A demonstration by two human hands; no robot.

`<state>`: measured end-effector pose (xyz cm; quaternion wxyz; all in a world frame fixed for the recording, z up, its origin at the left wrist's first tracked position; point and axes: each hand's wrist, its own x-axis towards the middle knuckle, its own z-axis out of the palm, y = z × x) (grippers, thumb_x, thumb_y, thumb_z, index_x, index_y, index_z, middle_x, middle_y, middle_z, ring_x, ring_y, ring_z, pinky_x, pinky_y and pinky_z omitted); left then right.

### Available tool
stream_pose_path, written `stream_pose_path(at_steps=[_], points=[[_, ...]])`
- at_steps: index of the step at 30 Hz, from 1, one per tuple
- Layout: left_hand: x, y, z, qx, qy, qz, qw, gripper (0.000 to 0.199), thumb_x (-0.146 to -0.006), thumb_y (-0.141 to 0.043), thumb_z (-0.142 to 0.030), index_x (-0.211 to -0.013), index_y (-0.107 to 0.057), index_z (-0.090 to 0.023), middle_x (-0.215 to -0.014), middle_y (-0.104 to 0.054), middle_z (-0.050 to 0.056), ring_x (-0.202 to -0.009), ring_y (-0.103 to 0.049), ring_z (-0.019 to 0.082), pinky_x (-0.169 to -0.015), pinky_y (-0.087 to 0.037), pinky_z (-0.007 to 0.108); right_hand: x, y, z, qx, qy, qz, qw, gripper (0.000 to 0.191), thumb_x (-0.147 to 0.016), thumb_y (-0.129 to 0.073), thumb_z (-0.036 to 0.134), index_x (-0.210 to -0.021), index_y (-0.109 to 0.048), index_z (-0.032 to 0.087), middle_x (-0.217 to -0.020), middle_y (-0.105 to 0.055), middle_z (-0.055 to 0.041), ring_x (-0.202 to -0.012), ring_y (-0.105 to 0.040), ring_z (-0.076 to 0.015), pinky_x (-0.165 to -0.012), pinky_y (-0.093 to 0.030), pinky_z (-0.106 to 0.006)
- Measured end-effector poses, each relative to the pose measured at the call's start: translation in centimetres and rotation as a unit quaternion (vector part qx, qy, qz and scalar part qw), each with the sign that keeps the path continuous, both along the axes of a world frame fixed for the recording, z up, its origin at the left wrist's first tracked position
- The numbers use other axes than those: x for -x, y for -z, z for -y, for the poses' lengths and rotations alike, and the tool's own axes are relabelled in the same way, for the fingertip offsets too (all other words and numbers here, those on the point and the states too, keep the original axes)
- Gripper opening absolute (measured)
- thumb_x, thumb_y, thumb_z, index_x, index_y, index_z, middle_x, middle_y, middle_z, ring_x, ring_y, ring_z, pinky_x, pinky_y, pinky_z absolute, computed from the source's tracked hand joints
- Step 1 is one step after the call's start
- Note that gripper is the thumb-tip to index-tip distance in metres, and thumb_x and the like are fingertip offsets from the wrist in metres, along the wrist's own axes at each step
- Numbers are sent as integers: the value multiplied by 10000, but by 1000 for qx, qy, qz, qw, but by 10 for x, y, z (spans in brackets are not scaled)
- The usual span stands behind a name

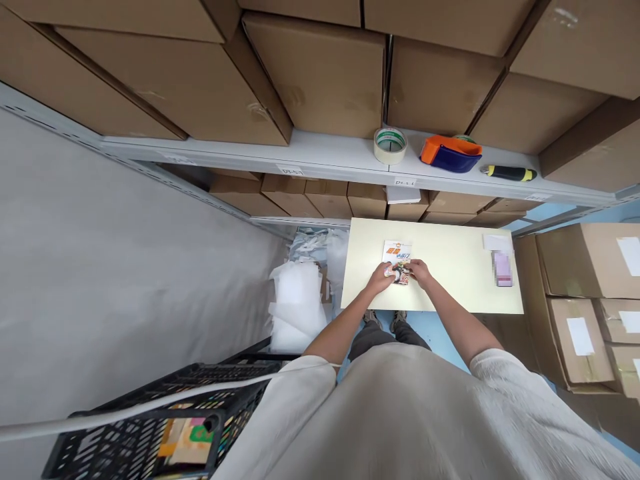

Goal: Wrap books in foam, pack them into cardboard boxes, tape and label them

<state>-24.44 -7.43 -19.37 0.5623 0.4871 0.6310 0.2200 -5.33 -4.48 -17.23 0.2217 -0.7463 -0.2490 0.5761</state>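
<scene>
A small book (397, 252) with a white cover, orange and blue lettering and a coloured picture lies on the pale yellow tabletop (450, 267). My left hand (381, 277) is closed at its lower left edge, with the fingertips over the picture. From the other side, my right hand (419, 272) grips the lower right edge, fingers bent and close together. The fingers of both hands cover part of the cover's lower half.
Masking tape (390, 145), an orange and blue tape dispenser (451, 153) and a cutter knife (510, 173) sit on the shelf. A phone (503, 269) lies at the table's right. Cartons (570, 260) stand right; a black crate (135, 440) stands lower left.
</scene>
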Motion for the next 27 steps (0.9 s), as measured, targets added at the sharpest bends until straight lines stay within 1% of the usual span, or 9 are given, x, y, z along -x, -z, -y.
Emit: stream_pose_path(at_steps=[4,7,10,14,17,19,22,24,27], points=[[-4,2,-3,34,3,51,998,645,-829,-828,-272,-1450,-663,-218,-1509,-698,116,-1390,-660,296,-1216,-490,412,-1,-10,-2,-62,-9,57,996,401,-675,-778,357,-971,-529,253,-881,-706,-2,-862,-699,-206,-761,-545,-300],[-12,1,-9,48,2,103,994,530,-920,-784,-377,-1413,-686,-210,-1474,-728,132,-1356,-690,300,-1195,-510,423,-1,-20,-4,-129,-2,73,989,419,-673,-805,387,-966,-533,260,-852,-683,12,-863,-690,-208,-801,-562,-317],[-15,-4,-15,26,-29,142,989,394,-1048,-623,-485,-1325,-723,-223,-1381,-775,118,-1296,-725,275,-1164,-534,417,6,-27,-6,-166,-25,32,985,376,-752,-767,490,-989,-608,245,-905,-719,-9,-867,-692,-202,-816,-561,-326],[6,-9,-21,-26,-140,83,986,442,-1123,-451,-547,-1322,-708,-247,-1345,-782,87,-1262,-733,241,-1145,-546,398,20,-23,-7,-134,-74,-32,988,343,-855,-676,528,-1032,-705,236,-1043,-777,-55,-917,-715,-207,-797,-560,-327],[32,-9,-22,-46,-168,-8,985,439,-1119,-484,-499,-1434,-654,-245,-1479,-722,101,-1398,-659,253,-1215,-497,395,26,-10,-2,-100,-102,8,990,290,-834,-710,457,-1022,-728,237,-1077,-789,-62,-996,-717,-231,-820,-571,-340],[48,-7,-20,-33,-153,-68,985,483,-1097,-535,-430,-1524,-598,-213,-1614,-627,129,-1523,-561,274,-1287,-426,403,26,2,3,-76,-115,34,990,299,-829,-715,413,-1067,-740,234,-1113,-792,-70,-1053,-717,-245,-855,-583,-354],[61,1,-14,-10,-84,-129,988,553,-1045,-573,-291,-1582,-556,-163,-1713,-517,153,-1607,-467,288,-1349,-339,400,27,16,11,-51,-123,33,991,359,-872,-667,363,-1193,-740,220,-1245,-780,-98,-1146,-719,-249,-914,-592,-364],[64,5,-9,-1,-32,-162,986,576,-1005,-581,-218,-1577,-571,-150,-1741,-477,158,-1636,-425,295,-1363,-314,403,28,23,15,-45,-127,20,991,390,-905,-632,353,-1257,-730,216,-1322,-763,-108,-1194,-716,-249,-949,-595,-373],[65,10,-2,10,6,-211,977,602,-972,-602,-196,-1571,-586,-137,-1772,-420,174,-1660,-377,335,-1370,-308,447,34,31,17,-48,-130,1,990,417,-921,-642,384,-1295,-728,219,-1356,-758,-116,-1207,-721,-259,-981,-600,-400]])
